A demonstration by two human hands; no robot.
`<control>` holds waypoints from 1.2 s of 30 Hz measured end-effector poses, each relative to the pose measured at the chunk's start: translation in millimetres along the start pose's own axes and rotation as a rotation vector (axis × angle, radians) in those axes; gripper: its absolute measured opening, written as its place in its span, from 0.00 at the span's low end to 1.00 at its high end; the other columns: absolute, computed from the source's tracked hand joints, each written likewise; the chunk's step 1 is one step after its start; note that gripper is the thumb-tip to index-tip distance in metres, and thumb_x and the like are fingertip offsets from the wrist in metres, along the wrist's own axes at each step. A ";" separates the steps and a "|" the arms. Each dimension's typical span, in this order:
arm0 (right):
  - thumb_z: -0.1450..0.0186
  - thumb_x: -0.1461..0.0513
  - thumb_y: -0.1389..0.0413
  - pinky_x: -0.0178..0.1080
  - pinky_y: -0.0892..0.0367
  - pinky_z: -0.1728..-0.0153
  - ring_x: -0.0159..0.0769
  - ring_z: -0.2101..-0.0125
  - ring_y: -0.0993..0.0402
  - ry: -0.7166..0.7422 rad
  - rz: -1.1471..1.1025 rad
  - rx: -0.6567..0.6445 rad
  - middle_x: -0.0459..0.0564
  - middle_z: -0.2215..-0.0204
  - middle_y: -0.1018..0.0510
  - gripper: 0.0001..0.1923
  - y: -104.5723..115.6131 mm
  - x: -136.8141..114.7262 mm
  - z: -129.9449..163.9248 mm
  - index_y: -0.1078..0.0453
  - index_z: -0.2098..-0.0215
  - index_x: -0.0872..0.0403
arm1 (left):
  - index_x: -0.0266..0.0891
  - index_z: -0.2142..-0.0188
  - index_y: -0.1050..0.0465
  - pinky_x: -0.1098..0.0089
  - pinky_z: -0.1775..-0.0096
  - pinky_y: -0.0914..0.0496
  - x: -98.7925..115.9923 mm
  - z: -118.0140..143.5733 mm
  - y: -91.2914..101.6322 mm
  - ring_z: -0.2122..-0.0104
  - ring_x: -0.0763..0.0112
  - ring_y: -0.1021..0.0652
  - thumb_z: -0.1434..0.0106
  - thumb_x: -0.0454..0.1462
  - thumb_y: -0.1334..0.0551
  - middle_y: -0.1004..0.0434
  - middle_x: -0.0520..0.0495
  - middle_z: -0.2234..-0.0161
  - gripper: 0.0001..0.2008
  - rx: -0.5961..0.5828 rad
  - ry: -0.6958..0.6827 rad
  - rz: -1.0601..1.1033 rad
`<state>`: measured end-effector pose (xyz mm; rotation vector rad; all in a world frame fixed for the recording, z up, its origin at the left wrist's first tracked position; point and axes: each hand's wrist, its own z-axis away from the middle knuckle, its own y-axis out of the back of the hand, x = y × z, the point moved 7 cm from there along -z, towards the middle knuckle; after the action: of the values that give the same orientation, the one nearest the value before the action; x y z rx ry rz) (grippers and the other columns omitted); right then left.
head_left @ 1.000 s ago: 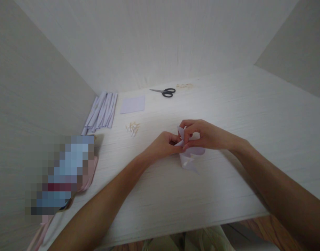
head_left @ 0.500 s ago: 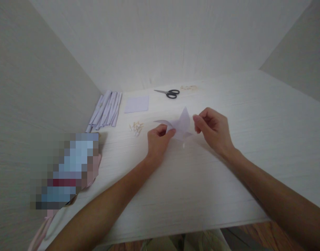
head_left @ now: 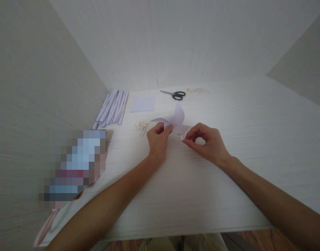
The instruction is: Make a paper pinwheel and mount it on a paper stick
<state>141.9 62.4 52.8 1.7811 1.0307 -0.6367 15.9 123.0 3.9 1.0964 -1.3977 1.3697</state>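
Observation:
A pale paper pinwheel [head_left: 178, 120] with curled blades is held up over the white table. My left hand [head_left: 160, 137] is closed on its left side, thumb in front. At the pinwheel's lower edge a small white tip [head_left: 182, 137], like a cotton swab's end, sticks out. My right hand [head_left: 205, 141] pinches at this tip with thumb and forefinger, the other fingers curled. To the left of my left hand lies a small heap of short cut cotton swab ends [head_left: 141, 127].
Several rolled paper tubes [head_left: 112, 108] lie at the back left beside a square of pale paper [head_left: 142, 104]. Black-handled scissors [head_left: 177, 94] and small pale bits [head_left: 194, 90] are near the back wall. A blurred-out object [head_left: 76, 164] stands along the left wall.
My right hand has moved down and left, from beside the pinwheel to the white tip at its lower edge. The left hand keeps holding the pinwheel, and the view has shifted slightly.

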 end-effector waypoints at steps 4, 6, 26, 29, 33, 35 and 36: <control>0.50 0.60 0.41 0.32 0.35 0.79 0.27 0.81 0.34 0.048 0.037 -0.021 0.45 0.81 0.29 0.10 -2.6 -4.1 0.5 0.38 0.77 0.56 | 0.36 0.81 0.34 0.76 0.76 0.41 1.4 -1.7 1.7 0.80 0.80 0.35 0.55 0.36 0.40 0.36 0.56 0.82 0.05 0.015 -0.035 -0.020; 0.48 0.61 0.42 0.31 0.35 0.79 0.26 0.81 0.34 0.084 0.077 -0.007 0.45 0.81 0.29 0.08 -2.8 -6.2 1.0 0.37 0.77 0.56 | 0.36 0.81 0.34 0.76 0.76 0.41 2.5 -2.0 1.6 0.80 0.80 0.35 0.55 0.36 0.40 0.36 0.56 0.81 0.05 0.013 -0.046 -0.036; 0.46 0.67 0.47 0.30 0.36 0.79 0.27 0.81 0.31 0.125 0.275 0.266 0.44 0.80 0.26 0.02 13.9 -15.1 1.9 0.32 0.76 0.56 | 0.36 0.80 0.29 0.76 0.73 0.37 18.7 3.3 -2.7 0.75 0.78 0.31 0.54 0.32 0.40 0.31 0.53 0.78 0.02 0.008 -0.181 -0.152; 0.47 0.67 0.47 0.30 0.36 0.79 0.27 0.81 0.31 0.103 0.275 0.267 0.43 0.81 0.26 0.03 13.2 -14.6 1.2 0.32 0.76 0.55 | 0.36 0.80 0.29 0.76 0.73 0.37 21.7 5.1 -5.3 0.75 0.78 0.30 0.54 0.32 0.39 0.31 0.53 0.77 0.02 -0.006 -0.199 -0.187; 0.47 0.67 0.48 0.30 0.37 0.79 0.28 0.81 0.31 0.068 0.270 0.264 0.44 0.81 0.27 0.03 12.8 -14.4 0.6 0.33 0.77 0.55 | 0.36 0.80 0.29 0.77 0.74 0.37 25.3 7.6 -8.0 0.75 0.77 0.30 0.54 0.32 0.39 0.30 0.52 0.77 0.02 -0.024 -0.231 -0.238; 0.47 0.67 0.48 0.30 0.37 0.79 0.28 0.81 0.31 0.051 0.266 0.258 0.44 0.81 0.27 0.03 12.4 -14.0 0.5 0.33 0.77 0.55 | 0.36 0.80 0.29 0.76 0.74 0.36 25.7 8.5 -8.7 0.75 0.77 0.30 0.53 0.33 0.40 0.29 0.52 0.77 0.02 -0.034 -0.236 -0.244; 0.47 0.67 0.48 0.30 0.37 0.80 0.28 0.81 0.31 0.045 0.263 0.254 0.44 0.81 0.27 0.03 12.1 -13.7 0.4 0.33 0.77 0.55 | 0.36 0.80 0.28 0.76 0.74 0.36 25.7 8.8 -8.6 0.75 0.77 0.30 0.53 0.33 0.40 0.29 0.52 0.77 0.02 -0.036 -0.236 -0.247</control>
<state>145.4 54.6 69.0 2.1175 0.7511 -0.5841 18.2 113.8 30.7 1.3923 -1.3916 1.0611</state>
